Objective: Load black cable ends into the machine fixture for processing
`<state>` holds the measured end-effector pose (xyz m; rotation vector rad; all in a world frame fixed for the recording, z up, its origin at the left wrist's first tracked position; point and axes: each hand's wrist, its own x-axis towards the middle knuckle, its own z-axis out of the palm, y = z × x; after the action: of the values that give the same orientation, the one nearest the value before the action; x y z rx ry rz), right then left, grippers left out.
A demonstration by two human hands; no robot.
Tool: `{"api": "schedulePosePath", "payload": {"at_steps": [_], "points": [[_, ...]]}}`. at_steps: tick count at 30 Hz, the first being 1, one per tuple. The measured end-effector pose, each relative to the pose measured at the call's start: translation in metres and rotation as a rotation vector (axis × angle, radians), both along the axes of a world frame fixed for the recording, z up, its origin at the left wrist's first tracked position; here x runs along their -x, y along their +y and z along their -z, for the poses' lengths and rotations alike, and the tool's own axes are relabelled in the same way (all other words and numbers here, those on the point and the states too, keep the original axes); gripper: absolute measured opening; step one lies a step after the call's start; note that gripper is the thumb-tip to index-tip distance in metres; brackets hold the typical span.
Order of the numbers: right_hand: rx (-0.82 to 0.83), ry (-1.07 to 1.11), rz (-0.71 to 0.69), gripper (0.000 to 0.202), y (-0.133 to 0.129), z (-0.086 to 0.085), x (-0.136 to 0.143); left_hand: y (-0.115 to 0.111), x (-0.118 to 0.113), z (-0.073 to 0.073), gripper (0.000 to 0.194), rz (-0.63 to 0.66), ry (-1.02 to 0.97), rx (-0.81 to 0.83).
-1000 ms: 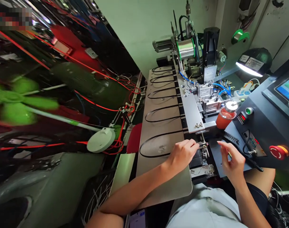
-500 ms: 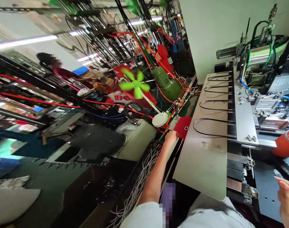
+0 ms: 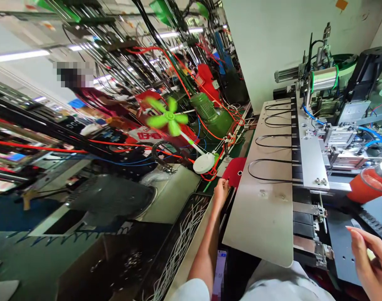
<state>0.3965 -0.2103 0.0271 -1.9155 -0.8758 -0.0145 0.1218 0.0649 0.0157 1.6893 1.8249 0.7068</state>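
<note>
Reach step, apparently — left hand (image 3: 220, 191) by red panel (image 3: 236, 170), right hand (image 3: 374, 274) near right, fingers curled, can't tell grip — next move probably needs clearing metal plate (image 3: 266, 221).

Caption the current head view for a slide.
Left hand beside a red panel, right hand on the other side of a metal plate bearing black loops.

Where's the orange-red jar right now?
The jar is at the head view's far right, pictured above the right hand and below the blue tubes.
</note>
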Motion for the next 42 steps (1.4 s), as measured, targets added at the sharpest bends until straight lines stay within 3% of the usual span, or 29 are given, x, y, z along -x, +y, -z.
{"api": "schedulePosePath", "payload": {"at_steps": [3, 6, 8, 11, 13, 16, 19, 24, 26, 29, 32, 34, 36, 38, 42], "points": [[-0.022, -0.106, -0.056, 0.027, 0.003, 0.006, -0.005, 0.015, -0.009, -0.01, 0.03, 0.043, -0.117, -0.052], [-0.062, -0.139, -0.12, 0.021, 0.005, 0.005, -0.008, 0.012, -0.038, -0.039, 0.044, 0.183, -0.264, -0.092], [-0.08, -0.103, -0.174, 0.018, 0.007, 0.0, -0.009, -0.005, -0.068, -0.064, 0.049, 0.412, -0.384, -0.048], [-0.1, 0.027, -0.273, 0.016, 0.012, -0.01, -0.006, -0.045, -0.117, -0.093, 0.045, 0.935, -0.404, 0.143], [-0.138, 0.139, -0.307, 0.013, 0.017, -0.015, -0.002, -0.071, -0.145, -0.102, 0.038, 1.189, -0.33, 0.151], [-0.228, 0.238, -0.315, 0.012, 0.024, -0.018, 0.002, -0.096, -0.169, -0.098, 0.031, 1.355, -0.24, 0.053], [-0.292, 0.221, -0.331, 0.007, 0.027, -0.017, 0.001, -0.102, -0.176, -0.086, 0.035, 1.405, -0.212, 0.081], [-0.285, 0.151, -0.34, 0.007, 0.024, -0.01, -0.003, -0.102, -0.173, -0.073, 0.036, 1.373, -0.247, 0.389], [-0.283, 0.224, -0.3, 0.008, 0.025, -0.006, -0.001, -0.105, -0.172, -0.07, 0.03, 1.311, -0.267, 0.302], [-0.264, 0.362, -0.3, 0.009, 0.027, -0.001, 0.004, -0.111, -0.17, -0.066, 0.024, 1.262, -0.243, 0.021], [-0.234, 0.374, -0.338, 0.013, 0.025, -0.003, 0.0, -0.112, -0.167, -0.064, 0.021, 1.306, -0.15, -0.199], [-0.146, 0.337, -0.443, 0.015, 0.023, -0.009, -0.008, -0.109, -0.165, -0.063, 0.022, 1.384, -0.065, -0.278], [-0.026, 0.31, -0.597, 0.02, 0.021, -0.016, -0.018, -0.106, -0.164, -0.064, 0.023, 1.488, -0.008, -0.289], [0.014, 0.298, -0.646, 0.022, 0.022, -0.02, -0.022, -0.104, -0.165, -0.064, 0.024, 1.515, -0.023, -0.252], [-0.247, 0.193, -0.343, 0.014, 0.032, -0.013, -0.008, -0.108, -0.172, -0.065, 0.021, 1.3, -0.209, -0.153]]}}
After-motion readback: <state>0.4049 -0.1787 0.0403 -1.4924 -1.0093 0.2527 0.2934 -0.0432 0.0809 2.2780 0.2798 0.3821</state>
